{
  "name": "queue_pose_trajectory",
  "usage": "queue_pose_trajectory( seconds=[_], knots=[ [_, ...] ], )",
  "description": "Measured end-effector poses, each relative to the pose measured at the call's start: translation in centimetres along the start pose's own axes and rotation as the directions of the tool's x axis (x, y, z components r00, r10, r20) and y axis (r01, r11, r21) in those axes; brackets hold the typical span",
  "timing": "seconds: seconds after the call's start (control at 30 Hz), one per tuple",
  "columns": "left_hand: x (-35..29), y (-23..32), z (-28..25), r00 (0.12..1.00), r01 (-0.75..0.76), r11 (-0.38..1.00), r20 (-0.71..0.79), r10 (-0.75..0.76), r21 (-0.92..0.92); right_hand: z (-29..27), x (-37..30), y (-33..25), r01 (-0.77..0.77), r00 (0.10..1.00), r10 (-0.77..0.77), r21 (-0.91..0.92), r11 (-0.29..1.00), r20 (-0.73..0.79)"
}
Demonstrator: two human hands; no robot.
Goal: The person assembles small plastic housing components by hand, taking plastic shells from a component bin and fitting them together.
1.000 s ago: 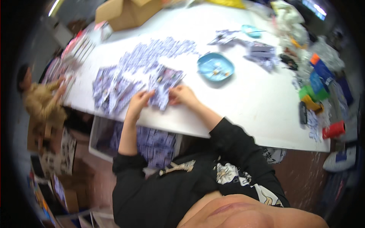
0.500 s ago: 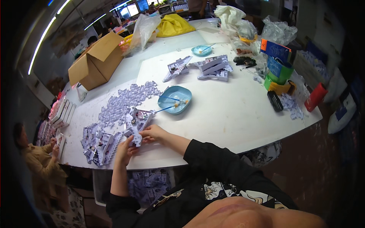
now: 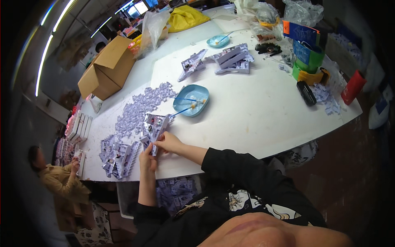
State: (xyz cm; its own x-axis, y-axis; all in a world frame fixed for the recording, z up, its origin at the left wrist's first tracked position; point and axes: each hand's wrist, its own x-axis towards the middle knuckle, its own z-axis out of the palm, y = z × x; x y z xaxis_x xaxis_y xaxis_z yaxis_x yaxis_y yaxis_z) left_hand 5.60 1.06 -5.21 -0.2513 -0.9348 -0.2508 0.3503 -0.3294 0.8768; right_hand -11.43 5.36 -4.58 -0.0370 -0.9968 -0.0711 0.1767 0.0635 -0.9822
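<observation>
My left hand (image 3: 148, 160) and my right hand (image 3: 169, 143) meet near the table's front edge, fingers closed on a small lavender plastic piece (image 3: 154, 150). Much of that piece is hidden by the fingers. Just beyond it is a lavender plastic toy assembly (image 3: 156, 122) with small coloured parts inside; whether the two are joined I cannot tell. Left of my hands lies a heap of larger lavender parts (image 3: 119, 156), and farther off a spread of small lavender pieces (image 3: 142, 107). A blue dish (image 3: 193, 92) holding blue sticks and yellowish bits stands beyond my right hand.
Two more lavender assemblies (image 3: 232, 59) lie farther back, near a second blue dish (image 3: 218, 40). An open cardboard box (image 3: 108, 68) stands at left. Tape rolls (image 3: 308, 61), a black case (image 3: 306, 93) and a red roll (image 3: 353, 87) line the right side. A person (image 3: 61, 177) sits at far left.
My hands have drawn closer together, and the left has turned more upright. The held piece now stands more upright, close against the assembly. The whole view has shifted slightly.
</observation>
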Motion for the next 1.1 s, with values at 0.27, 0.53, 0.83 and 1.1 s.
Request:
queue_pose_trajectory(
  seconds=[0.27, 0.53, 0.83, 1.1],
  knots=[
    [0.2, -0.1, -0.6, 0.99, -0.137, 0.989, 0.022, 0.136, 0.049, 0.2, -0.2, 0.1, 0.15, 0.968, -0.199, -0.289, 0.946, -0.151],
    [-1.7, 3.9, -1.2, 0.985, -0.167, 0.986, -0.044, 0.166, -0.024, 0.3, -2.9, -2.0, 0.394, 0.904, -0.423, -0.486, 0.78, 0.055],
    [-6.2, 16.5, -6.9, 0.848, -0.439, 0.898, -0.34, 0.407, -0.019, 2.1, -2.6, 1.3, 0.635, 0.772, -0.392, -0.618, 0.463, 0.5],
    [-14.7, 25.3, -25.8, 0.549, -0.776, 0.628, -0.55, 0.63, -0.056, 4.1, -5.4, -1.8, 0.702, 0.712, -0.371, -0.616, 0.358, 0.596]
  ],
)
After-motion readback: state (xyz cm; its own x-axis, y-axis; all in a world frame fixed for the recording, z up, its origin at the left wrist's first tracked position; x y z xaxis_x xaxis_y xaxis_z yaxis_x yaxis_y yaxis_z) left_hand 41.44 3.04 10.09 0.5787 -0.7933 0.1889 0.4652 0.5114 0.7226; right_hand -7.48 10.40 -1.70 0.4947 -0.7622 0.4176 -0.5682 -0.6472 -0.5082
